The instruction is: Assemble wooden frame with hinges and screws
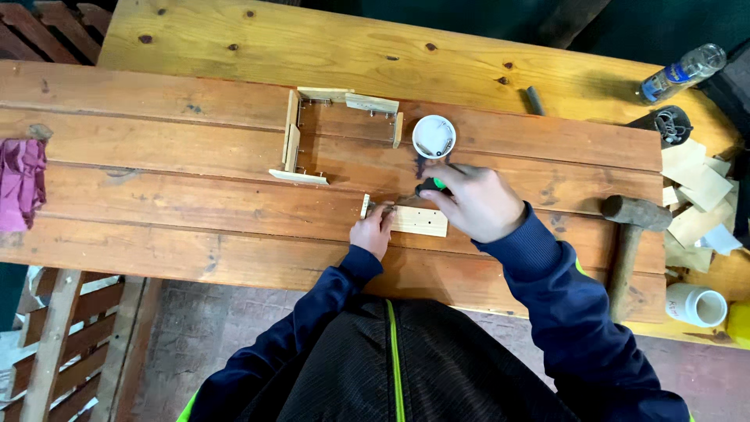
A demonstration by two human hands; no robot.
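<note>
My left hand (373, 230) presses down on the left end of a small pale wooden strip (418, 221) that lies on the brown plank workbench (195, 195). My right hand (475, 202) grips a dark tool with a green handle (432, 186), its tip down at the strip's left end near my left fingers. A small white round tub (433, 136) stands open just beyond my right hand. An unfinished frame of thin wooden pieces (297, 141) rests farther back on the bench.
A wooden mallet (630, 234) lies at the right, beside wood offcuts (699, 184) and a white cup (698, 305). A plastic bottle (682, 72) lies far right. A purple cloth (21, 181) sits at the left edge. Slatted wood (55, 344) lies below left.
</note>
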